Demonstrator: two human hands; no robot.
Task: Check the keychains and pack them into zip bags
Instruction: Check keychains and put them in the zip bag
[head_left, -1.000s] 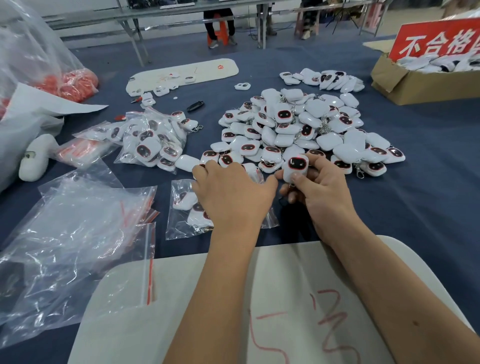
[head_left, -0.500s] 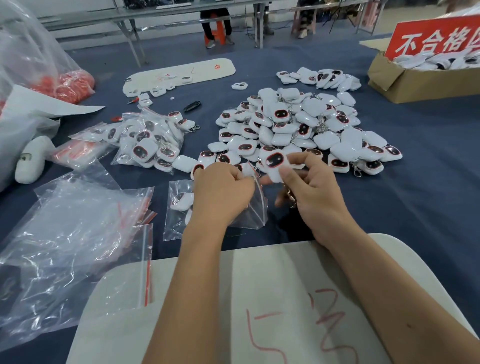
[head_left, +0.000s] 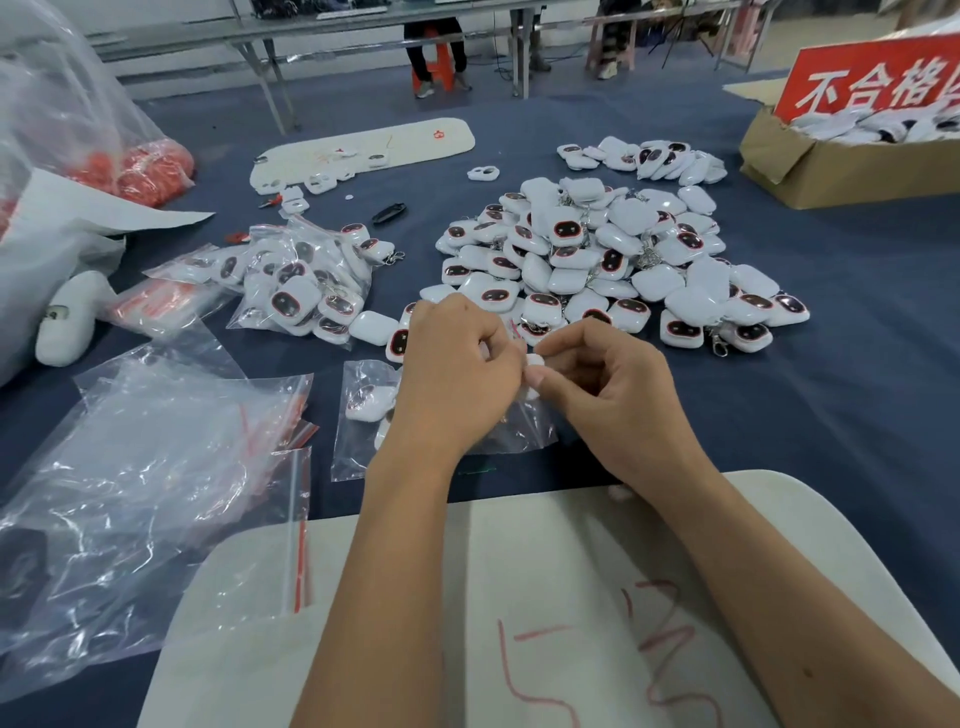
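A big heap of white keychains (head_left: 608, 260) with dark red-rimmed faces lies on the blue cloth. In front of it a clear zip bag (head_left: 363, 415) holds a few keychains. My left hand (head_left: 457, 369) grips the bag's mouth. My right hand (head_left: 608, 384) pinches a white keychain (head_left: 535, 364) at that mouth; most of it is hidden by my fingers. A filled zip bag (head_left: 301, 280) of keychains lies to the left.
Empty zip bags (head_left: 145, 483) are stacked at the left. A white board (head_left: 519, 623) with red marks lies under my forearms. A cardboard box (head_left: 852, 166) with a red sign stands far right. A second small keychain group (head_left: 644, 156) and a white tray (head_left: 363, 150) lie further back.
My right hand has brought the keychain down from in front of the heap to the bag's mouth. My left hand lifted the bag's opening and shifted right toward it.
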